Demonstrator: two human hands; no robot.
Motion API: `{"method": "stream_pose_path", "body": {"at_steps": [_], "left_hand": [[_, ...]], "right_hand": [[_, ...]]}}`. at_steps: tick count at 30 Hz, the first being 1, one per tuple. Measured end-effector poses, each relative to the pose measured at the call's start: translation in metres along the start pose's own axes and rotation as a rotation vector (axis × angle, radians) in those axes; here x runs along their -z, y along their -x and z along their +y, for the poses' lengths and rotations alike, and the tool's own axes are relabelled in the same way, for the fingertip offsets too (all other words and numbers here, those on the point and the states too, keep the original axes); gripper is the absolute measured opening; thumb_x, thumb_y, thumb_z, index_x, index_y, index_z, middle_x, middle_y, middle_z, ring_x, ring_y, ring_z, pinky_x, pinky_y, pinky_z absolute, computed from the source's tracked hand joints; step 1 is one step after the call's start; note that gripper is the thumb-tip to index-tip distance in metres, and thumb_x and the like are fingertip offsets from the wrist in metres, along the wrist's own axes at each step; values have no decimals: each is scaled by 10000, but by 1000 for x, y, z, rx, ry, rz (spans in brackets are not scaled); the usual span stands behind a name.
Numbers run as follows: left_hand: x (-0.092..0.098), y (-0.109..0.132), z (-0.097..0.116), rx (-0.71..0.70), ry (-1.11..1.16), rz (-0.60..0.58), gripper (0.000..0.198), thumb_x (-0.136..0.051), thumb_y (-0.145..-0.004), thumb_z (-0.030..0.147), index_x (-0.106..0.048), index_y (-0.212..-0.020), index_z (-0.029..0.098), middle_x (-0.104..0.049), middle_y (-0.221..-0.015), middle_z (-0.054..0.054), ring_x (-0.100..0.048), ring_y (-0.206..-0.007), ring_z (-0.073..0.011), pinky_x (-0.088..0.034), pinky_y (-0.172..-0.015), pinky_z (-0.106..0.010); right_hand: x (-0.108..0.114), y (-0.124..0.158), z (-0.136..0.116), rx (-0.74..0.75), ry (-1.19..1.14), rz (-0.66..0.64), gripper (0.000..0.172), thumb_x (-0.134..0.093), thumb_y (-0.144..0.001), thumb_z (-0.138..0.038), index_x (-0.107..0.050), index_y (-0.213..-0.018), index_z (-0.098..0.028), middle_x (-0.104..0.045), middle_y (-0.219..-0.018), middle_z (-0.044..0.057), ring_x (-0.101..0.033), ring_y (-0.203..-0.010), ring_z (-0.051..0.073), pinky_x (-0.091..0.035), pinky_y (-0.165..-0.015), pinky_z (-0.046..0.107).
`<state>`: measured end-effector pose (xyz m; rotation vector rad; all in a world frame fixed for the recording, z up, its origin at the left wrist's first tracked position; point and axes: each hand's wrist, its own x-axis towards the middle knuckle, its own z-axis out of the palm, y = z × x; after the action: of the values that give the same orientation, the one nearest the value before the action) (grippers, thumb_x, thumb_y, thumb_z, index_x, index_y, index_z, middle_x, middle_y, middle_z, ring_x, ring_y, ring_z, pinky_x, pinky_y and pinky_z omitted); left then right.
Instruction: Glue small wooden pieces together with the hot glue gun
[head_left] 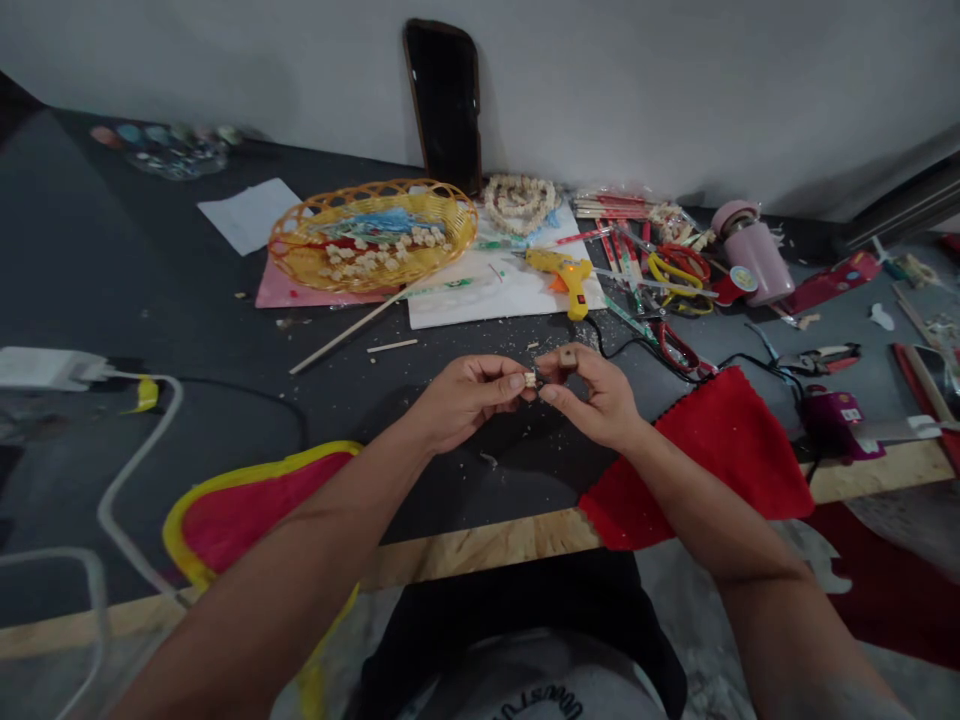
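Note:
My left hand (472,395) pinches a small pale beadlike piece (530,380) between thumb and fingertips, above the dark tabletop. Close beside it, my right hand (596,395) has its thumb and fingers curled toward the same piece. A small brown block with a dark spot (568,357) shows at the right hand's fingers. Something thin and dark lies between the two hands, too small to make out. Pale crumbs are scattered on the table around the hands. Beyond them, a yellow glue gun (559,275) with a lit orange spot rests on a white sheet (450,305).
A yellow basket (360,280) holds pale clusters and blue strands. A phone (444,105) leans on the wall. Yellow-handled scissors (679,285), a pink bottle (757,255) and pliers (821,358) lie to the right. Red cloth (720,450) overhangs the front edge; a white cable (142,470) runs left.

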<state>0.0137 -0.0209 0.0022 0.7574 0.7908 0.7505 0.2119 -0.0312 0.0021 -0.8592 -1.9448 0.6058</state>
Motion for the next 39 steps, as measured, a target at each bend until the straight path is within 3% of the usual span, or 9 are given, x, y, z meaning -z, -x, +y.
{"method": "stream_pose_path", "body": {"at_steps": [6,16,25,33,39], "left_hand": [[-1,1,-2,15,-36,-18,382,-930,-573,431,-749,-707,122,-654,-643,-6,-509,-584,-62,-386,-563,-187],[-1,-1,-3,-83,-154,54,426,-910,-569,492,-767,-774,146,-716,-734,-41,-538,-643,-98,-420,-608,-219],[0,0,-3,-106,-216,10,379,-884,-612,489,-752,-731,154,-689,-691,-23,-515,-632,-100,-398,-615,-230],[3,1,-5,-167,-305,-4,349,-840,-690,484,-749,-729,149,-647,-659,-6,-478,-624,-93,-366,-614,-226],[5,0,-6,-182,-366,-1,377,-824,-697,520,-753,-734,151,-637,-655,-7,-473,-625,-100,-357,-607,-231]], "right_hand": [[-2,1,-2,33,59,-30,105,-659,-923,-288,-674,-987,-206,-694,-963,78,-674,-918,179,-588,-772,313],[6,-2,0,186,378,14,73,-620,-915,-239,-667,-969,-226,-701,-946,69,-680,-875,191,-587,-793,361],[7,-2,2,204,336,-71,109,-613,-950,-283,-675,-1013,-222,-697,-972,81,-670,-919,205,-569,-810,382],[5,-2,4,257,323,-68,82,-620,-950,-265,-670,-969,-202,-695,-945,82,-657,-870,189,-566,-772,357],[4,-1,5,211,297,-87,112,-591,-968,-282,-672,-944,-209,-697,-944,78,-653,-873,189,-560,-786,371]]}}
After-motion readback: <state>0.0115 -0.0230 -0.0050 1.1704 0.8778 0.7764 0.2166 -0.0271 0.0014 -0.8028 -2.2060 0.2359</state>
